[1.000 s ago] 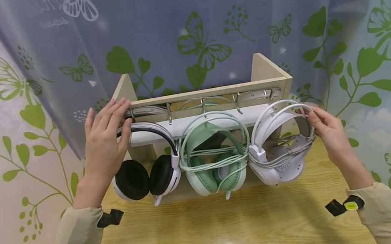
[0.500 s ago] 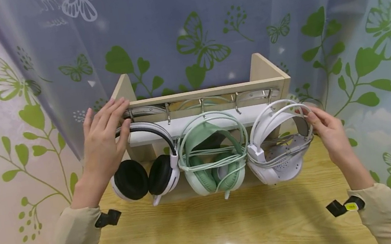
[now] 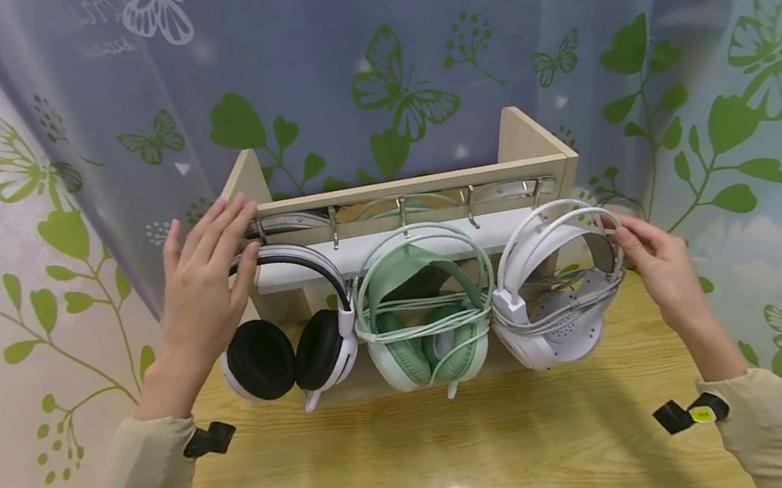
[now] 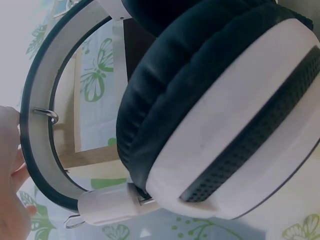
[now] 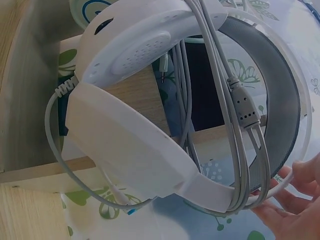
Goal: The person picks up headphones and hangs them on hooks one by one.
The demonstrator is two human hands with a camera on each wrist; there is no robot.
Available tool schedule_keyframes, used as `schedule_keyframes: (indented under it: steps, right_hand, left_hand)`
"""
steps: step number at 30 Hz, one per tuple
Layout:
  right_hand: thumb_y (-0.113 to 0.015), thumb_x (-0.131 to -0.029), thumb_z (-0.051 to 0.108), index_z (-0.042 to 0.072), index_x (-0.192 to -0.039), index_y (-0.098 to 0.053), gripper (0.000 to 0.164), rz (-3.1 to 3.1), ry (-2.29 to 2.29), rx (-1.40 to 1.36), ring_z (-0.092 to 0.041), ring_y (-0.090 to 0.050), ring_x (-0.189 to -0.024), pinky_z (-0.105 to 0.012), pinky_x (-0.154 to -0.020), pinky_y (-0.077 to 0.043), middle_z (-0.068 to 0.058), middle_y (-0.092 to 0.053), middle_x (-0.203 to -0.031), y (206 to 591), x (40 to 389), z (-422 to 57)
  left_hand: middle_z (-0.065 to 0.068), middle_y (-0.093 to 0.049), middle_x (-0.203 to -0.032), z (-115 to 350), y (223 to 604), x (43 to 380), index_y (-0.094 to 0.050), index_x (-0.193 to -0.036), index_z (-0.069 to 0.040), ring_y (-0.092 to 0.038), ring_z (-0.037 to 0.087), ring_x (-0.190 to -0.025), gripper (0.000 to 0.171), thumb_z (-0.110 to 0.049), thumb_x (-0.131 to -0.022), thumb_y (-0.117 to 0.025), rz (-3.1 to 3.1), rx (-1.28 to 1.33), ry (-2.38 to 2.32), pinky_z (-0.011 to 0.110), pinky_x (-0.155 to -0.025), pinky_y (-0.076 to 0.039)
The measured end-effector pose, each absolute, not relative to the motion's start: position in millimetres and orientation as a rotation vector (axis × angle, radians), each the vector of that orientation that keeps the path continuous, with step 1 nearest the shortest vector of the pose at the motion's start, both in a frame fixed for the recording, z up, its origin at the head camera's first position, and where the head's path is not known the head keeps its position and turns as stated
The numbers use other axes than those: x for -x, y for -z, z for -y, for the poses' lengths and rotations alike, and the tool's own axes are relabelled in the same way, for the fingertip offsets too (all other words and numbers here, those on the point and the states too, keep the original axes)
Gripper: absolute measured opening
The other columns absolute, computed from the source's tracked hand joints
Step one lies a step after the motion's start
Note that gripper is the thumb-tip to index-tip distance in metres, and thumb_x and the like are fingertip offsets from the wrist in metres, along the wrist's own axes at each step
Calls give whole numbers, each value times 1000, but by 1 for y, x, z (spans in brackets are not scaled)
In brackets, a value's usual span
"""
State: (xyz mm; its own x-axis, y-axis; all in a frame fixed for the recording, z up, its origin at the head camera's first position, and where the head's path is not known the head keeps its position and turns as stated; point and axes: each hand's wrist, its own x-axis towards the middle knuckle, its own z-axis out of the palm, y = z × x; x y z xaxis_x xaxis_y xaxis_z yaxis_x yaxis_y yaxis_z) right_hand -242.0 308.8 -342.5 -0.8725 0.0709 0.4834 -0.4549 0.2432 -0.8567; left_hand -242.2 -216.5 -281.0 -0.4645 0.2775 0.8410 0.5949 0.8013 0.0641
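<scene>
Three pairs of headphones hang side by side from a wooden rack [image 3: 420, 184]. My left hand [image 3: 203, 285] rests over the rack's left end with its fingers stretched out, its thumb right at the headband of the white headphones with black ear pads [image 3: 301, 350]. In the left wrist view, a metal hook [image 4: 46, 114] shows inside that headband. Mint green headphones [image 3: 430, 339] with their cable wound round them hang in the middle. On the right, my right hand [image 3: 655, 263] pinches the outer headband of white headphones [image 3: 562, 320]. A grey cable [image 5: 235, 120] is wrapped around these.
Metal hooks [image 3: 472, 206] line the rack's front, above a white strip [image 3: 320, 253]. The rack stands on a wood-grain table [image 3: 393, 463]. Behind and at both sides hangs a butterfly-patterned curtain [image 3: 321, 77].
</scene>
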Motion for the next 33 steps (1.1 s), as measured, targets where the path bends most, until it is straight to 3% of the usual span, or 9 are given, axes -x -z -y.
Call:
schedule_keyframes:
  steps: [10,17,26,33]
  right_hand:
    - [-57,-105,14,-5,-138,-59,38,2137,-1591,-309,8,-65,-96,-7,-80,-49,23,-69,-104,345,240,-312]
    - [-57,-105,16,1,-138,-61,37,2189,-1510,-309,8,-65,-99,-7,-83,-49,25,-67,-111,348,237,-316]
    - [-59,-103,11,-2,-136,-62,35,2109,-1618,-311,8,-67,-91,-6,-84,-48,23,-71,-104,352,234,-319]
    - [-55,-105,10,-5,-138,-59,37,2058,-1651,-349,6,-68,-94,-7,-85,-49,21,-70,-111,359,234,-323]
  left_hand:
    - [9,-50,-153,226,283,237,-54,-149,-14,-37,25,-148,45,-26,-106,-55,2070,631,411,57,-123,-8]
    - [7,-51,-153,238,288,233,-54,-148,-13,-42,27,-145,46,-35,-108,-48,2020,608,404,57,-123,-11]
    - [6,-52,-152,255,296,222,-54,-148,-15,-41,27,-145,46,-36,-108,-50,2066,542,425,58,-122,-10]
    - [8,-54,-150,265,308,216,-55,-147,-15,-43,29,-144,44,-32,-107,-53,2074,505,428,59,-122,-11]
